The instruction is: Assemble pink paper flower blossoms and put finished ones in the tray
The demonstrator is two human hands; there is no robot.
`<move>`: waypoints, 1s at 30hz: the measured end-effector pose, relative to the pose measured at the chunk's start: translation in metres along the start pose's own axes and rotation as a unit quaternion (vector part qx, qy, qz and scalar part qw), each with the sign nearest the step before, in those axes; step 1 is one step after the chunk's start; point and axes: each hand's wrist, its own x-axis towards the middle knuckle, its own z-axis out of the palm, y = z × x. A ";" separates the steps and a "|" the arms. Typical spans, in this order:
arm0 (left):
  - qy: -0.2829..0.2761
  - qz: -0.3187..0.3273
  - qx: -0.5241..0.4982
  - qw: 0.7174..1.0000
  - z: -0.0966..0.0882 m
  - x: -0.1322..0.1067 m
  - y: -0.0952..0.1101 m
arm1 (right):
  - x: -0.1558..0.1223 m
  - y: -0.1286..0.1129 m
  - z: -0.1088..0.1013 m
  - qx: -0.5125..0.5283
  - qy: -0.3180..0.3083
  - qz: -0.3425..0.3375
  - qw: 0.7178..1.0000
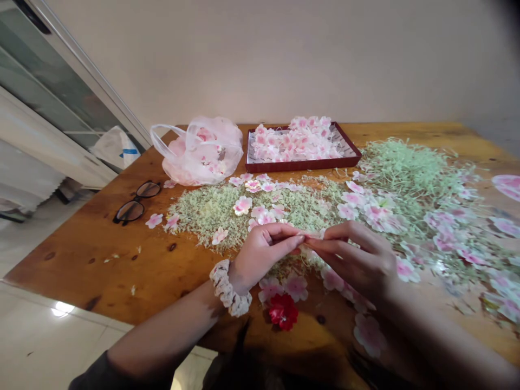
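Note:
My left hand [262, 252], with a pale scrunchie [231, 288] round its wrist, meets my right hand [361, 257] above the wooden table. Both are closed, thumb and fingertips pinching a small artificial flower [316, 234] between them. It is pale pink and white, seen nearly edge-on, and the fingers cover much of it. Below the hands lie pink fabric flowers [294, 286] and one red flower [283, 311]. Beyond the fingertips, more pink flowers [266, 218] rest on a bed of pale green stamen-like bits [203, 211].
A dark red tray [304, 163] of pink flowers stands at the back, beside a clear plastic bag [221, 141] of flowers. Eyeglasses [130, 210] lie at the left. A green stringy heap [410, 168] and scattered flowers [444, 238] cover the right side.

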 end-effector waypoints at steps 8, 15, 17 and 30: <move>-0.016 0.020 0.033 0.999 0.000 0.002 0.000 | 0.006 0.003 0.009 0.110 0.002 0.115 0.987; -0.020 0.176 0.263 0.948 -0.001 -0.003 0.005 | 0.009 0.001 0.007 0.203 -0.070 0.193 0.957; -0.028 0.207 0.293 0.933 -0.001 -0.006 0.006 | 0.010 0.000 0.003 0.169 -0.049 0.161 0.971; -0.039 0.208 0.579 0.787 -0.001 -0.001 -0.013 | 0.011 0.008 -0.016 0.045 0.108 0.191 0.975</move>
